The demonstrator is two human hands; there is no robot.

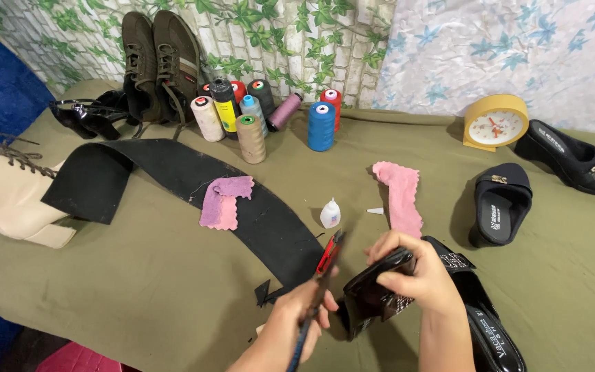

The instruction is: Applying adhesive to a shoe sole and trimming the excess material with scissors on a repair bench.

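My left hand [290, 327] grips a red and black utility knife [328, 253], its tip pointing up and to the right. My right hand [418, 275] holds a shiny black shoe piece [373, 297] near the bottom centre. The knife's tip sits just left of that piece. Under my right wrist lies a black slip-on shoe [494, 337] with a studded strap. A long curved strip of black material [173, 176] runs across the green-covered table [139, 275], ending beside my left hand. A small black offcut [262, 292] lies by it.
A small white glue bottle [330, 213], its cap [375, 211], a pink cloth [402, 196] and a purple-pink cloth [223, 200] lie mid-table. Several thread cones [251, 138] and brown sneakers [156, 58] stand at the back. A yellow clock [494, 121], black shoes [500, 203] right, a cream boot [8, 196] left.
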